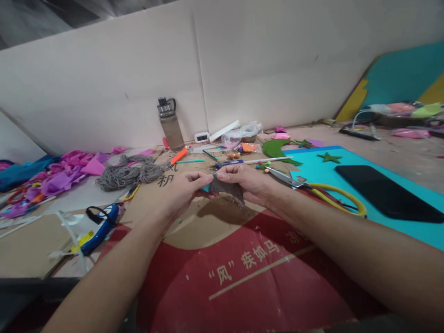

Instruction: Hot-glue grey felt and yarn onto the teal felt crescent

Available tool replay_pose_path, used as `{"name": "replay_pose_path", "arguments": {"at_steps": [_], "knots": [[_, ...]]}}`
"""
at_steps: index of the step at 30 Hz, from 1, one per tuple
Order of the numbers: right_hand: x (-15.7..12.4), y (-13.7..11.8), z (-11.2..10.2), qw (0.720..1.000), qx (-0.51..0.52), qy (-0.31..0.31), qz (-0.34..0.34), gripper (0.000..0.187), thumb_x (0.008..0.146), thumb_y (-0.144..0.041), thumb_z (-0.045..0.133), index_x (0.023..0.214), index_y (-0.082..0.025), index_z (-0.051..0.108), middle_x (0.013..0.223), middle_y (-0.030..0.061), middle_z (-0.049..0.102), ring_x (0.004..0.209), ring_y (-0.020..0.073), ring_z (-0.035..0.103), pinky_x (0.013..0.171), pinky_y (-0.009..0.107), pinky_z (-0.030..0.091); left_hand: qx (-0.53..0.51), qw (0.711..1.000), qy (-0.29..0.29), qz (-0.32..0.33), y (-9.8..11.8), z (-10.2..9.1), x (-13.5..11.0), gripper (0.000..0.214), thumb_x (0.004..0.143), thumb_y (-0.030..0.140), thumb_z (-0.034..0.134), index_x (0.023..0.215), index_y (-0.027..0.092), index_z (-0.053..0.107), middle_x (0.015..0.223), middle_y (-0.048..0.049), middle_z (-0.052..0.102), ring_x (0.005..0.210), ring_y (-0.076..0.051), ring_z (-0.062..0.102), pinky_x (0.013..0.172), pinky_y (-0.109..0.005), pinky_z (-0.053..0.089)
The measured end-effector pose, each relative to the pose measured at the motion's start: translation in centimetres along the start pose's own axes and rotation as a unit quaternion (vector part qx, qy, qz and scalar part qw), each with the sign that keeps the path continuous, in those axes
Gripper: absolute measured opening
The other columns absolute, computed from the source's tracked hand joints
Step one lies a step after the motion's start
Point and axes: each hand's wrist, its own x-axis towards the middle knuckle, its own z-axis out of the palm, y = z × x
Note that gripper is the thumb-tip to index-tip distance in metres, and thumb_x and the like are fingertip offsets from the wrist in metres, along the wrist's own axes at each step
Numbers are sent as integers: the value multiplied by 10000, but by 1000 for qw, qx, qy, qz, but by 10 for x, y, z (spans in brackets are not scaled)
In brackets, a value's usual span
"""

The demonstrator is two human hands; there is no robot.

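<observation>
My left hand (189, 186) and my right hand (248, 181) meet over the cardboard, thumbs almost touching. Between them they pinch a small dark grey piece (229, 189) that looks like felt, one end hanging down by my right palm. A bit of teal shows at its left end, under my left fingers; the fingers hide part of it. Underneath lies a red and tan cardboard sheet (249, 277) with printed characters. Scissors (301, 185) with yellow handles rest open just beyond my right wrist.
A black phone (388, 192) and a green star (329, 158) lie on a turquoise board (364, 159). Grey yarn (130, 175), an orange-handled cutter (178, 156) and a blue glue gun (102, 226) are left. Behind stands a bottle (171, 127) against the white wall.
</observation>
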Motion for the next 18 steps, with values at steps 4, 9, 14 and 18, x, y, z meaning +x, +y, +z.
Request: {"name": "replay_pose_path", "arguments": {"at_steps": [4, 9, 14, 18], "knots": [[0, 1, 1, 1000, 4, 15, 9, 289, 559, -348, 856, 669, -152, 674, 645, 18, 701, 552, 118, 627, 546, 221, 482, -15, 1000, -13, -23, 1, 1, 0, 347, 669, 436, 778, 698, 103, 685, 652, -52, 659, 559, -133, 620, 544, -249, 531], [-1, -1, 3, 1000, 20, 5, 1, 286, 592, -360, 841, 646, -157, 648, 615, 1, 675, 544, 107, 613, 547, 216, 474, 15, 999, -26, -13, 3, -1, -3, 349, 664, 418, 791, 817, 119, 696, 765, -50, 670, 675, -145, 655, 552, -221, 531], [-2, 0, 3, 1000, 30, -1, 0, 275, 614, -348, 830, 680, -167, 634, 653, 17, 695, 588, 132, 646, 598, 247, 495, 95, 995, 10, -12, 3, -3, -3, 322, 680, 387, 779, 844, 124, 691, 736, -38, 664, 629, -140, 645, 421, -186, 479], [0, 4, 0, 1000, 28, 3, -14, 264, 645, -348, 816, 696, -161, 637, 677, 21, 701, 619, 129, 654, 633, 248, 497, 144, 989, 31, -6, 4, -3, -4, 293, 738, 380, 729, 864, 118, 693, 726, -45, 698, 480, -86, 570, 378, -173, 436]]}}
